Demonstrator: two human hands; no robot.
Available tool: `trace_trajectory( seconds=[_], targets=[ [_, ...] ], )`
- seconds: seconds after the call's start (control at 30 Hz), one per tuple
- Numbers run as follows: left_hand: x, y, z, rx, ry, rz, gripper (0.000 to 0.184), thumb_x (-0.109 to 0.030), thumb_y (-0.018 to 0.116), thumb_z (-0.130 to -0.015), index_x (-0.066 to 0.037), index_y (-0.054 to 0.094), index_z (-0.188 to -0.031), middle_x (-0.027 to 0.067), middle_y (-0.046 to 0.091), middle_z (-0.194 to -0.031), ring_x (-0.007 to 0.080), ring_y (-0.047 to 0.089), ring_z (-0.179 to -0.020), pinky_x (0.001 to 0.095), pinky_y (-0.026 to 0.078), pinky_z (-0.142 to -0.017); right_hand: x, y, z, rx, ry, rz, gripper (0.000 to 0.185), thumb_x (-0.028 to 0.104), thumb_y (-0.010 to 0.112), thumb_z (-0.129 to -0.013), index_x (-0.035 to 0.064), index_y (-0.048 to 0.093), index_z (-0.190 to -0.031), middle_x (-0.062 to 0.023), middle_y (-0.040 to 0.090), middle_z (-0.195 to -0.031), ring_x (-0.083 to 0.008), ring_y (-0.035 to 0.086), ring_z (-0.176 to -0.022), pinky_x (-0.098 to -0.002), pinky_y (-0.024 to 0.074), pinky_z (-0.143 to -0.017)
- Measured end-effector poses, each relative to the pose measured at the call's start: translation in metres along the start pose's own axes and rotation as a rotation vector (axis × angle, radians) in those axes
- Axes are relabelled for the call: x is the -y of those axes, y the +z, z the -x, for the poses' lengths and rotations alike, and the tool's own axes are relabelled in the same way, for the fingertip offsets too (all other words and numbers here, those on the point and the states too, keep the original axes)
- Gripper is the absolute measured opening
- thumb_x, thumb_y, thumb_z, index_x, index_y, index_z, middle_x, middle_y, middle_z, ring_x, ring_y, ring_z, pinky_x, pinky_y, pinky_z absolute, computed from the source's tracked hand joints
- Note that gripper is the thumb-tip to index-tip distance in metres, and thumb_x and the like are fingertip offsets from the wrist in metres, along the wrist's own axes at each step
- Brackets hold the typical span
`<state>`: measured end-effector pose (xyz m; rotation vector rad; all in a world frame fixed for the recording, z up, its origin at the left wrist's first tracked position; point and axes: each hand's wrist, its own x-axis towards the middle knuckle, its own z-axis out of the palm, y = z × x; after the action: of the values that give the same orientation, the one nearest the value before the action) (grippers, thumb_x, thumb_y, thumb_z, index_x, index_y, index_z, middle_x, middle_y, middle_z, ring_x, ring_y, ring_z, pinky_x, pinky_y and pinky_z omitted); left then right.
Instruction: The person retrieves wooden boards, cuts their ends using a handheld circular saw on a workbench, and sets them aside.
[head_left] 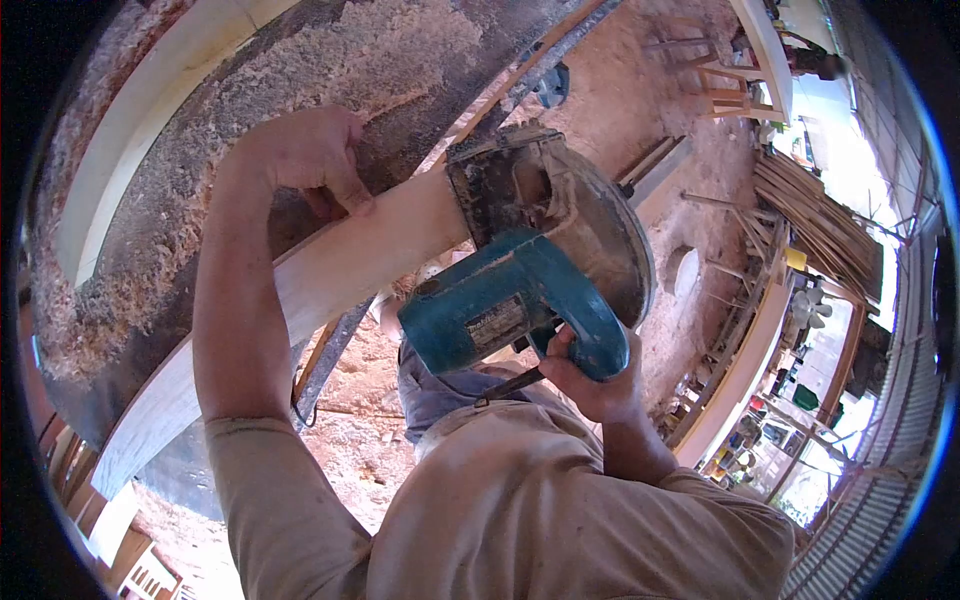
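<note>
A teal circular saw (468,312) sits at the far end of a long pale wooden board (375,245), its base plate against the wood. My right hand (603,385) is wrapped round the saw's rear handle, and a dark cord runs from near the grip. The saw's round guard (605,235) is coated in dust, and the cutting edge is hidden. My left hand (305,155) is bent over the board's edge, thumb and fingers closed on the wood. Beneath the board lies a dark worktable (400,140) strewn with sawdust.
A curved pale board (120,170) lies across the table's far left. Sawdust covers the floor (690,190). Stacked planks (820,225), a fan (810,308) and a cluttered bench stand on the right. A wooden frame (740,100) is at upper right.
</note>
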<state>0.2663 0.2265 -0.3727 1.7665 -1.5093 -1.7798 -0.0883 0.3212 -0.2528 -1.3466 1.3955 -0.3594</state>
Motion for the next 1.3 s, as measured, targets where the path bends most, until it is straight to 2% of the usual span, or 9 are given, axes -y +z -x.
trace_trajectory(
  seconds=[0.07,0.27,0.67,0.7,0.77,0.8,0.9,0.97,1.3],
  targets=[
    [-0.009,-0.001,0.003,0.090,0.016,-0.018,0.047,-0.007,0.088,-0.058,0.008,0.056,-0.089,0.0169,0.065,-0.081,0.0288,0.068,-0.072,0.0363,0.060,-0.055,-0.002,-0.002,0.002,-0.001,-0.031,-0.014,0.024,0.000,0.077,-0.071,0.0008,0.061,-0.089,-0.0038,0.063,-0.077,-0.0091,0.058,-0.070,-0.0252,0.0469,-0.062],
    [-0.016,-0.001,0.006,0.108,-0.063,0.025,0.044,-0.005,0.086,-0.059,0.008,0.057,-0.089,0.0174,0.066,-0.083,0.0287,0.069,-0.074,0.0362,0.060,-0.055,-0.003,-0.002,0.009,-0.014,-0.024,0.011,0.021,-0.001,0.076,-0.070,0.0018,0.061,-0.085,-0.0035,0.062,-0.074,-0.0095,0.057,-0.068,-0.0264,0.0464,-0.061],
    [-0.019,-0.001,0.009,0.101,-0.029,-0.013,0.048,-0.006,0.086,-0.057,0.009,0.060,-0.095,0.0186,0.066,-0.084,0.0291,0.069,-0.070,0.0355,0.060,-0.056,0.010,-0.001,-0.003,0.029,0.031,-0.045,0.025,-0.005,0.074,-0.071,0.0005,0.059,-0.090,-0.0048,0.062,-0.075,-0.0109,0.057,-0.069,-0.0268,0.0465,-0.061],
    [-0.015,0.000,0.007,0.098,-0.029,-0.011,0.048,-0.006,0.086,-0.057,0.009,0.060,-0.095,0.0186,0.066,-0.084,0.0291,0.069,-0.070,0.0355,0.060,-0.056,0.010,0.000,-0.004,0.017,0.026,-0.048,0.023,0.000,0.076,-0.071,0.0024,0.060,-0.087,-0.0020,0.061,-0.075,-0.0086,0.056,-0.068,-0.0246,0.0454,-0.060],
    [-0.008,0.003,0.004,0.054,0.045,0.017,0.032,-0.014,0.086,-0.048,0.002,0.067,-0.069,0.0121,0.068,-0.068,0.0202,0.065,-0.058,0.0366,0.049,-0.052,0.011,-0.001,-0.004,0.004,0.021,-0.052,0.023,0.005,0.078,-0.071,0.0042,0.060,-0.084,0.0008,0.061,-0.075,-0.0062,0.055,-0.067,-0.0225,0.0442,-0.059],
    [-0.007,0.002,0.004,0.055,0.046,0.017,0.032,-0.014,0.086,-0.048,0.002,0.067,-0.069,0.0121,0.068,-0.068,0.0202,0.065,-0.058,0.0366,0.049,-0.052,0.012,-0.001,-0.005,0.018,0.011,-0.037,0.022,0.000,0.076,-0.071,0.0023,0.060,-0.087,-0.0020,0.061,-0.075,-0.0084,0.056,-0.068,-0.0245,0.0455,-0.060],
    [-0.012,0.001,0.005,0.076,0.036,0.023,0.032,-0.014,0.086,-0.048,0.002,0.067,-0.069,0.0121,0.068,-0.067,0.0202,0.065,-0.057,0.0371,0.050,-0.051,0.015,-0.001,-0.007,0.031,0.010,-0.004,0.022,-0.004,0.073,-0.070,0.0005,0.060,-0.088,-0.0046,0.062,-0.075,-0.0105,0.056,-0.069,-0.0263,0.0466,-0.062],
    [-0.018,-0.001,0.006,0.135,-0.050,0.024,0.047,-0.004,0.086,-0.057,0.008,0.058,-0.094,0.0167,0.066,-0.079,0.0269,0.069,-0.066,0.0345,0.059,-0.055,0.018,-0.001,-0.008,0.030,0.018,0.014,0.022,-0.004,0.073,-0.070,0.0005,0.060,-0.087,-0.0045,0.062,-0.075,-0.0104,0.056,-0.069,-0.0261,0.0465,-0.062],
    [-0.017,0.000,0.009,0.120,-0.032,0.096,0.051,-0.006,0.087,-0.055,0.008,0.057,-0.094,0.0173,0.065,-0.078,0.0281,0.069,-0.064,0.0344,0.058,-0.053,0.034,0.003,-0.015,0.013,0.057,-0.015,0.020,-0.001,0.074,-0.068,-0.0001,0.062,-0.085,-0.0024,0.062,-0.073,-0.0084,0.056,-0.068,-0.0248,0.0453,-0.063]
  ],
)
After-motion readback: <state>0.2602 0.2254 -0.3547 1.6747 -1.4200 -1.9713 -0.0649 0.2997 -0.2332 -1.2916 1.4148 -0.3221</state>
